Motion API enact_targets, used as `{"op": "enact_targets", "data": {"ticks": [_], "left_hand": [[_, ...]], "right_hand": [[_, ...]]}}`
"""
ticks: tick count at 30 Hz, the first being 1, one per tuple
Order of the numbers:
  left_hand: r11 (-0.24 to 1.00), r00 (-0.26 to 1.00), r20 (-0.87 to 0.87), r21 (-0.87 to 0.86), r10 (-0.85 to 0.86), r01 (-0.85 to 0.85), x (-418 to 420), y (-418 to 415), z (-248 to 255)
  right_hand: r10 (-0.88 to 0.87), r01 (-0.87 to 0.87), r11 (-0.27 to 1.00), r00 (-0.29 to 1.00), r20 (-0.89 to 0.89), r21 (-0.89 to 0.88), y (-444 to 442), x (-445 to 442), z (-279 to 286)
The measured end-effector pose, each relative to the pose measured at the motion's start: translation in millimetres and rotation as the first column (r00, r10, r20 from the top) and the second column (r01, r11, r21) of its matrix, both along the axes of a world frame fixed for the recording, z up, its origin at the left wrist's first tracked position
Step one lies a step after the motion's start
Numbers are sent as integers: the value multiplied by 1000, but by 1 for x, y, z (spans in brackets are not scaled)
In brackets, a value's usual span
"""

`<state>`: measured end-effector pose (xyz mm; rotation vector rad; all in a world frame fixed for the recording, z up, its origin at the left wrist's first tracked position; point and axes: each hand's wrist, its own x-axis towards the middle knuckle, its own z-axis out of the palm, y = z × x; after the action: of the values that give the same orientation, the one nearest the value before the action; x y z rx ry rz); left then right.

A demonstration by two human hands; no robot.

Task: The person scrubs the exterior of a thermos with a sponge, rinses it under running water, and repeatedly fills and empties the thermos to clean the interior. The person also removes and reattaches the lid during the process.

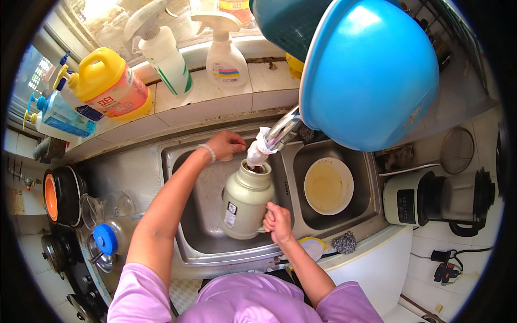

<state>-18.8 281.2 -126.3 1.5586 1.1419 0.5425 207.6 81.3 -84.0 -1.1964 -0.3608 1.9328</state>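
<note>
A pale green thermos flask (248,206) is tilted upright over the left basin of the steel sink (202,202). My right hand (278,222) is closed around its side handle. The flask's open mouth is directly under the chrome faucet (282,129), whose spout is wrapped in white cloth (258,149). To the left of the spout hovers my left hand (227,144), fingers curled and a beaded bracelet on the wrist. A small beige object (226,158) shows just below this palm; whether it is held cannot be made out.
A white bowl (328,185) sits in the right basin. Blue plastic basins (371,76) hang close above the faucet. Spray bottles (227,60) and a yellow detergent jug (115,84) line the ledge. A blue-capped jar (106,239) stands left, a blender (436,200) right, steel wool (344,242) at the front edge.
</note>
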Motion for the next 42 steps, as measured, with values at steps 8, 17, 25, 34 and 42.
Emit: {"op": "enact_targets", "data": {"ticks": [8,17,25,34,42], "left_hand": [[606,810,-274,-786,-519,122,-27,-36,42],[473,844,-239,-881,-480,19,-55,-67,50],[473,782,-226,-876,-581,98,-66,-65,37],[582,862,-251,-811,-441,62,-31,-53,69],[734,942,-210,-677,-263,54,-4,-41,67]], "right_hand": [[-283,-163,823,713,-642,-544,-38,-35,-31],[-422,-319,754,434,-796,-574,-67,-70,-36],[-477,-340,648,516,-711,-682,-67,-77,-24],[-298,-168,794,730,-616,-584,-52,-55,-35],[-79,74,991,996,-45,-112,-14,-26,-23]]}}
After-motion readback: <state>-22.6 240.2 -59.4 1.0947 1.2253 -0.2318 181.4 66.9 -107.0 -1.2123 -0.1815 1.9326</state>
